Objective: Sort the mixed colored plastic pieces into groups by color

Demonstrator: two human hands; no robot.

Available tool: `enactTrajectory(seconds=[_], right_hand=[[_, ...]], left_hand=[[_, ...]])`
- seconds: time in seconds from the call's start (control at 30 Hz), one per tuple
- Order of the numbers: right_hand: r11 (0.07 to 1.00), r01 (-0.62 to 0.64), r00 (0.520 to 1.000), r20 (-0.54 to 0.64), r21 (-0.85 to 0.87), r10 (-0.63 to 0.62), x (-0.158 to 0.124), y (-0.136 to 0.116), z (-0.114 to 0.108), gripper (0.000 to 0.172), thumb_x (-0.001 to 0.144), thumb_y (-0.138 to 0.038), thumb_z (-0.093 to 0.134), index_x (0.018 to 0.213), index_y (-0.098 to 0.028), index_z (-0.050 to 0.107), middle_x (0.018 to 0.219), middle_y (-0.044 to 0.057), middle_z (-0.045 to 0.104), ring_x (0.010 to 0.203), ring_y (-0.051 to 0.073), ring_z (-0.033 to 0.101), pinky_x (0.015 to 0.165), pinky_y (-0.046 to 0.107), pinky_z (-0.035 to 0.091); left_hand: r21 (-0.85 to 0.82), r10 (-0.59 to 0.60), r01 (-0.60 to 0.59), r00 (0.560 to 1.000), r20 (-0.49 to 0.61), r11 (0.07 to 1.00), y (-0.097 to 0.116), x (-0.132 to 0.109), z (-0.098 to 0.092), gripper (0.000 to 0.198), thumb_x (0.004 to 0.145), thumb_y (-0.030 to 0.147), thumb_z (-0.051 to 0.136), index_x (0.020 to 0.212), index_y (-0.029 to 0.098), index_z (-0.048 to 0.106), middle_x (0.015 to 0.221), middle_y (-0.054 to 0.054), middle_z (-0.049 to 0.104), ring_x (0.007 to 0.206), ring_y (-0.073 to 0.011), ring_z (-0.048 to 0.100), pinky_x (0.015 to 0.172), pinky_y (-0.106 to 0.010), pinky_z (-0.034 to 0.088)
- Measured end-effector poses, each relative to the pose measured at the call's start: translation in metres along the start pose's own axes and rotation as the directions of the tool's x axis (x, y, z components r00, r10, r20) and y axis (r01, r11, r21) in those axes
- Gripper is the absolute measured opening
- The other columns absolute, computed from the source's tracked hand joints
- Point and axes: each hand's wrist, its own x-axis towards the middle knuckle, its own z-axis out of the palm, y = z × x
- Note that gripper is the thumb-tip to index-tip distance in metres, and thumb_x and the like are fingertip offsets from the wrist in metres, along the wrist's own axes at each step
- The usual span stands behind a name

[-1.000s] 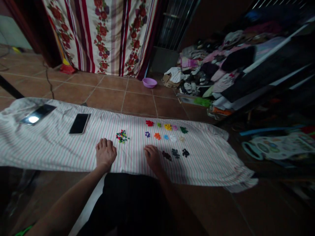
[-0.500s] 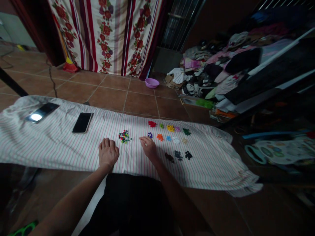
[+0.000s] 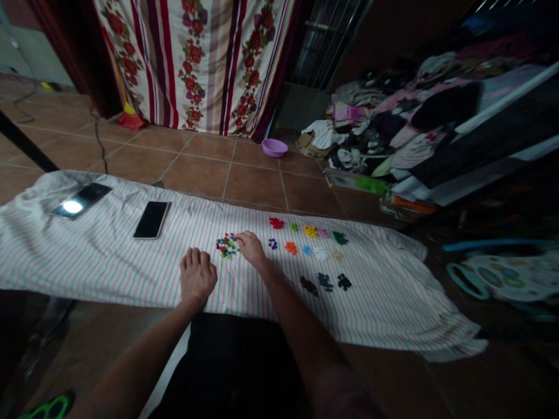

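A small mixed pile of coloured pieces (image 3: pixel 226 245) lies on a pink-striped cloth (image 3: pixel 109 262) spread on the tiled floor. My right hand (image 3: pixel 250 247) reaches to the pile's right edge with its fingers curled at the pieces; what they hold, if anything, is too small to see. My left hand (image 3: pixel 197 277) rests knuckles-up on the cloth just below and left of the pile, fingers curled under. To the right lie sorted little heaps by colour: red (image 3: pixel 276 223), yellow (image 3: pixel 310 231), green (image 3: pixel 339 237), orange (image 3: pixel 290 248), purple (image 3: pixel 273 244) and dark ones (image 3: pixel 325 281).
Two phones lie on the cloth at the left: a black one (image 3: pixel 151 219) and one with a bright reflection (image 3: pixel 81 199). A purple bowl (image 3: pixel 275 148) sits on the floor tiles beyond. A flowered curtain (image 3: pixel 196 58) hangs behind; piled clothes (image 3: pixel 393 122) fill the right.
My right hand has moved up and left, from near the dark heaps to the mixed pile. The left hand has stayed put. The view has shifted slightly.
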Motion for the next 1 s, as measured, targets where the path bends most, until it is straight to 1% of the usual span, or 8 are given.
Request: enactTrajectory(seconds=[0.17, 0.3, 0.43, 0.53, 0.73, 1.0], right_hand=[[0.998, -0.042, 0.998, -0.039, 0.052, 0.044, -0.004, 0.005, 0.000, 0.028, 0.085, -0.008, 0.054, 0.098, -0.023, 0.073, 0.099, 0.005, 0.070, 0.094, 0.018, 0.063, 0.090, 0.029, 0.047], [0.996, -0.042, 0.996, -0.077, 0.081, 0.048, -0.003, 0.006, 0.002, 0.029, 0.082, -0.007, 0.056, 0.097, -0.024, 0.073, 0.097, 0.004, 0.070, 0.090, 0.017, 0.063, 0.088, 0.028, 0.049], [0.995, -0.028, 0.997, -0.069, 0.091, 0.035, -0.002, 0.005, 0.004, 0.027, 0.081, -0.008, 0.058, 0.097, -0.025, 0.072, 0.096, 0.003, 0.070, 0.089, 0.017, 0.063, 0.087, 0.029, 0.049], [0.994, -0.041, 0.997, -0.059, 0.101, 0.047, -0.001, 0.004, 0.004, 0.024, 0.080, -0.009, 0.059, 0.096, -0.024, 0.070, 0.094, 0.002, 0.069, 0.086, 0.016, 0.063, 0.085, 0.028, 0.048], [0.997, -0.054, 0.998, -0.035, 0.061, 0.056, 0.001, -0.002, 0.002, 0.016, 0.081, -0.014, 0.063, 0.095, -0.021, 0.067, 0.094, 0.003, 0.069, 0.089, 0.016, 0.061, 0.086, 0.029, 0.046], [0.995, -0.088, 0.993, -0.073, 0.039, 0.090, -0.003, -0.006, 0.004, 0.012, 0.082, -0.014, 0.061, 0.087, -0.023, 0.066, 0.087, 0.002, 0.067, 0.085, 0.015, 0.061, 0.081, 0.026, 0.045]], left_hand=[[-0.001, -0.005, 0.005, 1.000, -0.001, 1.000, 0.000, 0.000, 0.001, 0.024, 0.088, 0.025, 0.039, 0.099, 0.013, 0.056, 0.121, -0.018, 0.056, 0.124, -0.0333, 0.045, 0.100, -0.045, 0.035], [-0.021, -0.002, 0.002, 1.000, -0.012, 1.000, -0.001, -0.001, 0.004, 0.025, 0.087, 0.025, 0.040, 0.101, 0.014, 0.057, 0.121, -0.018, 0.056, 0.124, -0.0330, 0.045, 0.100, -0.046, 0.034], [-0.052, -0.009, 0.009, 1.000, -0.006, 0.999, -0.001, -0.001, 0.004, 0.026, 0.086, 0.025, 0.041, 0.103, 0.014, 0.058, 0.122, -0.018, 0.056, 0.125, -0.0331, 0.044, 0.100, -0.048, 0.034], [-0.048, -0.013, 0.013, 1.000, 0.003, 0.999, 0.000, -0.001, 0.001, 0.025, 0.086, 0.024, 0.040, 0.101, 0.013, 0.058, 0.120, -0.019, 0.056, 0.124, -0.0328, 0.044, 0.100, -0.047, 0.034], [-0.043, -0.006, 0.006, 1.000, -0.003, 0.999, 0.000, 0.000, -0.001, 0.024, 0.087, 0.024, 0.039, 0.098, 0.013, 0.057, 0.115, -0.018, 0.057, 0.122, -0.0323, 0.046, 0.099, -0.046, 0.035], [-0.010, -0.001, 0.001, 1.000, -0.005, 1.000, 0.000, 0.000, -0.001, 0.023, 0.088, 0.025, 0.039, 0.096, 0.014, 0.057, 0.115, -0.017, 0.056, 0.121, -0.0325, 0.046, 0.098, -0.046, 0.035]])
